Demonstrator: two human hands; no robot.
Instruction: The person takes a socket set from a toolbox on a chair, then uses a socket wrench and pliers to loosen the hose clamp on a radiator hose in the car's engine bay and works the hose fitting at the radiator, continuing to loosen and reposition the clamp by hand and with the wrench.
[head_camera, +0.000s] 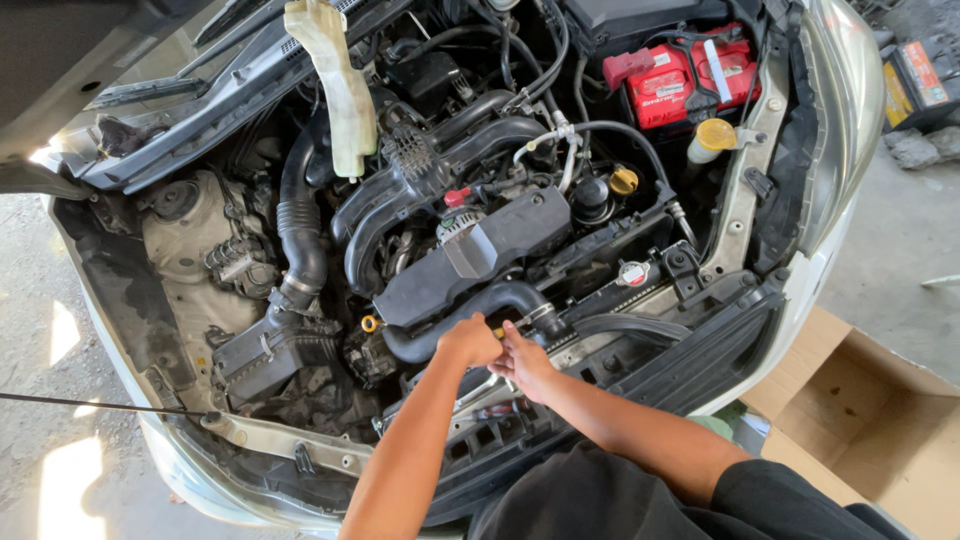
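Observation:
I lean over an open car engine bay. My left hand (468, 341) is closed in a fist at the front of the engine, on a small tool with a yellowish handle (497, 331). Touching it on the right, my right hand (524, 364) has its fingers pressed up against the same spot. Both hands sit on a curved black hose (500, 298), next to its metal clamp (541, 314). Whether the right hand's fingers hold anything is hidden. A black plastic engine cover (480, 250) lies just behind the hose.
A red battery (688, 78) sits at the back right, with a yellow-capped bottle (714, 136) and a yellow filler cap (623, 181) near it. A white reservoir (340, 90) hangs at the back. A thin prop rod (100, 405) crosses the left; a cardboard box (870, 420) stands right.

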